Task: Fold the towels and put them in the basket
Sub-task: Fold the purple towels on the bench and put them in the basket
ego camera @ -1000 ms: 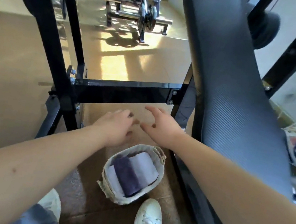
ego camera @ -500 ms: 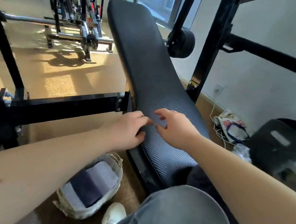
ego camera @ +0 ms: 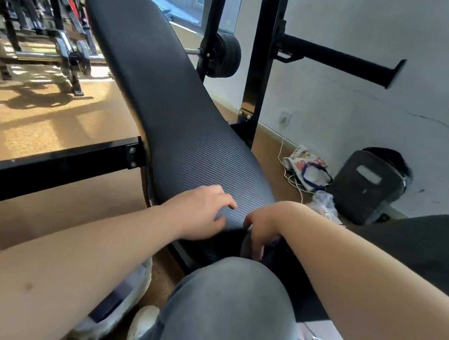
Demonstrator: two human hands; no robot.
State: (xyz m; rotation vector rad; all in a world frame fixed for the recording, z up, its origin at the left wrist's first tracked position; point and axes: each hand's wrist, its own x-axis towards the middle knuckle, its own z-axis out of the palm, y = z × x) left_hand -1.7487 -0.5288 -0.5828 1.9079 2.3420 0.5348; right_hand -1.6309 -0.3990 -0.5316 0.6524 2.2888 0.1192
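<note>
My right hand (ego camera: 262, 230) dips into the gap at the lower end of the black bench pad (ego camera: 168, 108), above my knee. Its fingers curl down around a dark towel (ego camera: 272, 249), of which only a small fold shows. My left hand (ego camera: 200, 210) lies beside it on the pad's lower edge, fingers relaxed and holding nothing. The pale woven basket (ego camera: 125, 298) stands on the floor under my left forearm, mostly hidden. A strip of a dark folded towel (ego camera: 107, 305) shows inside it.
A black frame crossbar (ego camera: 51, 160) runs left of the bench. A black upright (ego camera: 258, 66) with a side peg stands behind it. A dark backpack (ego camera: 367, 186), a printed bag (ego camera: 307, 168) and white cables lie by the wall. My white shoe (ego camera: 140, 324) is beside the basket.
My view swung right and up from the basket to the bench. Both hands moved from above the basket to the pad's lower end, and the right hand dropped into the gap onto the dark towel.
</note>
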